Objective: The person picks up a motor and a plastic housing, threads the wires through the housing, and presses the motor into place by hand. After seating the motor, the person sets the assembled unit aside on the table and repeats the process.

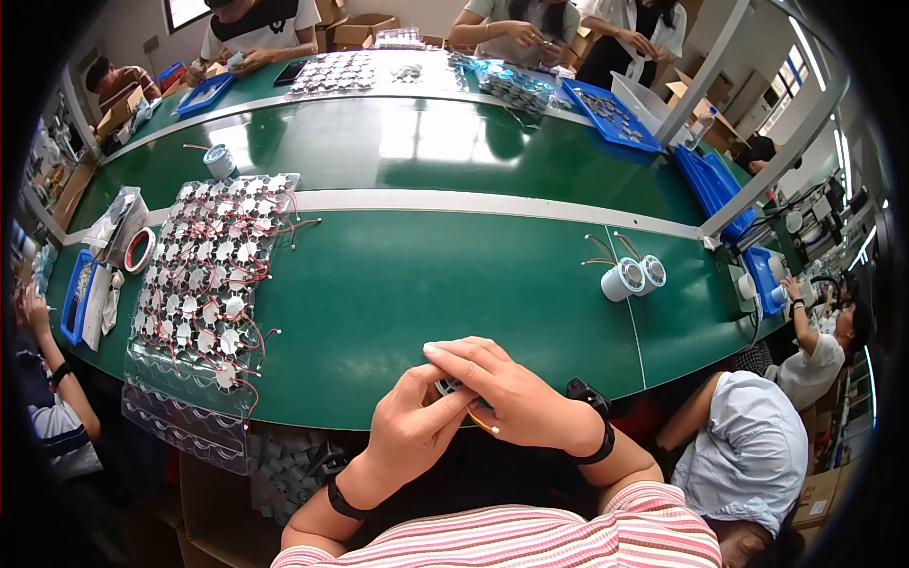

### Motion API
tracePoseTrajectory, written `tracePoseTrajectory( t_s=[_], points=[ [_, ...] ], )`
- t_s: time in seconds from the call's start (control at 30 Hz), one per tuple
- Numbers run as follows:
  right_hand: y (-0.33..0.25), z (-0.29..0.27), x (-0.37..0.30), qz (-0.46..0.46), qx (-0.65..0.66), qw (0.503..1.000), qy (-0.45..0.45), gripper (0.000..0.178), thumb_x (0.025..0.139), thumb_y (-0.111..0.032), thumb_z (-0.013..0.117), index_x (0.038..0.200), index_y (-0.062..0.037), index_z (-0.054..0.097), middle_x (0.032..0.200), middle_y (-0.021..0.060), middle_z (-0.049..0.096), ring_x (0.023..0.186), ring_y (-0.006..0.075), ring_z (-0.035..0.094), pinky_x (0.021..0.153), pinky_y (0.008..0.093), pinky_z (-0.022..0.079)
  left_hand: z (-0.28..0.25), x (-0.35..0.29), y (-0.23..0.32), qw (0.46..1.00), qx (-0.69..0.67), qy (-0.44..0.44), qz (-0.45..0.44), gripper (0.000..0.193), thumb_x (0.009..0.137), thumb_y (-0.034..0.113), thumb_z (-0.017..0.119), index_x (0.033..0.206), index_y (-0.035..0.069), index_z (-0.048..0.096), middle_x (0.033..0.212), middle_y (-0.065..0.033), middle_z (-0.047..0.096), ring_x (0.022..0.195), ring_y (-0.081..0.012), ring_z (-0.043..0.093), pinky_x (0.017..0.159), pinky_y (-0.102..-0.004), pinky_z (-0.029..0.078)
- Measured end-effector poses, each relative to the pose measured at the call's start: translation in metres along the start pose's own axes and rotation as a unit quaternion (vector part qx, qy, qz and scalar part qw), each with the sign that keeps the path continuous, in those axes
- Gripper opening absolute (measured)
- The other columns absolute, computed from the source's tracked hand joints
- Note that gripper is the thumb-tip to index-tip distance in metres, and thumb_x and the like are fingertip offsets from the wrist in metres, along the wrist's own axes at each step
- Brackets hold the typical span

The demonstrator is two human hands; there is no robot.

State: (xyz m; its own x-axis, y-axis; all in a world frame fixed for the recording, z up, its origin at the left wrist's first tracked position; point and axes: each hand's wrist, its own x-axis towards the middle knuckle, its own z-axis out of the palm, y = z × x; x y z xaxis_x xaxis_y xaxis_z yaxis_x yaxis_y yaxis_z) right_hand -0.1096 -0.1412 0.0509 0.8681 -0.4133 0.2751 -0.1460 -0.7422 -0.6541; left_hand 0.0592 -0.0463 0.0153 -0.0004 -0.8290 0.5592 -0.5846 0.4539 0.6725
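My left hand (407, 421) and my right hand (516, 398) are closed together in front of my body, just over the near edge of the green table. Between them they grip a small round wired part (450, 385); the fingers hide most of it, and only a bit of its dark and metallic face shows. A thin orange-yellow wire with a white plug (491, 429) sticks out below my right fingers. Two light-blue cylinders (623, 281) with loose coloured wires stand side by side on the table to the right.
Clear plastic trays (185, 364) with rows of white wired pieces lie at left. Near them are a tape roll (139, 251), a blue bin (78, 298) and another light-blue cylinder (219, 161). A white rail (398, 200) crosses the green table (407, 303). Other people sit around it.
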Motion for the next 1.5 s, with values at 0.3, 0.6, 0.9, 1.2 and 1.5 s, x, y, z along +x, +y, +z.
tracePoseTrajectory(
  t_s=[0.3, 0.6, 0.9, 1.2, 1.5],
  points=[
    [-0.015, 0.011, -0.016, 0.089, -0.031, 0.992, 0.081, 0.072, 0.076, 0.000, 0.081, 0.143, -0.0055, 0.055, 0.132, 0.0156, 0.055, 0.120, 0.0356, 0.057, 0.096, 0.0421, 0.053, -0.002, -0.024, 0.002, 0.996, -0.055, 0.062, 0.036, 0.025, 0.081, -0.009, 0.079, 0.104, 0.003, 0.078, 0.111, -0.0123, 0.065, 0.081, -0.0180, 0.067, 0.066, -0.0272, 0.055],
    [-0.016, 0.006, -0.009, 0.066, -0.048, 0.990, 0.116, 0.086, 0.069, -0.003, 0.088, 0.146, -0.0062, 0.050, 0.146, 0.0183, 0.048, 0.128, 0.0385, 0.053, 0.101, 0.0447, 0.050, -0.016, -0.015, 0.001, 0.993, -0.039, 0.028, -0.106, 0.019, 0.084, -0.006, 0.077, 0.101, 0.001, 0.076, 0.111, -0.0137, 0.067, 0.090, -0.0224, 0.068, 0.073, -0.0284, 0.055],
    [-0.018, 0.019, -0.031, 0.084, -0.056, 0.990, 0.097, 0.083, 0.074, 0.008, 0.078, 0.149, -0.0043, 0.047, 0.150, 0.0212, 0.044, 0.134, 0.0402, 0.048, 0.110, 0.0462, 0.043, -0.072, -0.034, 0.039, 0.992, 0.036, 0.066, -0.102, 0.020, 0.082, 0.000, 0.081, 0.101, -0.001, 0.075, 0.119, -0.0147, 0.069, 0.103, -0.0278, 0.068, 0.083, -0.0351, 0.055],
    [-0.019, 0.028, -0.039, 0.133, 0.006, 0.983, 0.128, 0.076, 0.080, 0.003, 0.076, 0.150, -0.0042, 0.045, 0.149, 0.0192, 0.043, 0.133, 0.0377, 0.047, 0.111, 0.0454, 0.042, -0.182, -0.041, 0.019, 0.847, 0.473, 0.030, -0.242, 0.011, 0.085, 0.002, 0.073, 0.095, 0.003, 0.073, 0.101, -0.0103, 0.068, 0.094, -0.0301, 0.066, 0.083, -0.0384, 0.053],
    [-0.017, 0.026, -0.040, 0.126, -0.007, 0.979, 0.159, 0.084, 0.080, -0.003, 0.080, 0.154, -0.0041, 0.039, 0.155, 0.0167, 0.037, 0.137, 0.0343, 0.045, 0.113, 0.0447, 0.041, -0.193, -0.040, -0.034, 0.883, 0.447, -0.060, -0.130, 0.012, 0.083, 0.005, 0.073, 0.094, 0.008, 0.071, 0.097, -0.0056, 0.066, 0.095, -0.0283, 0.064, 0.080, -0.0391, 0.051]
  ],
)
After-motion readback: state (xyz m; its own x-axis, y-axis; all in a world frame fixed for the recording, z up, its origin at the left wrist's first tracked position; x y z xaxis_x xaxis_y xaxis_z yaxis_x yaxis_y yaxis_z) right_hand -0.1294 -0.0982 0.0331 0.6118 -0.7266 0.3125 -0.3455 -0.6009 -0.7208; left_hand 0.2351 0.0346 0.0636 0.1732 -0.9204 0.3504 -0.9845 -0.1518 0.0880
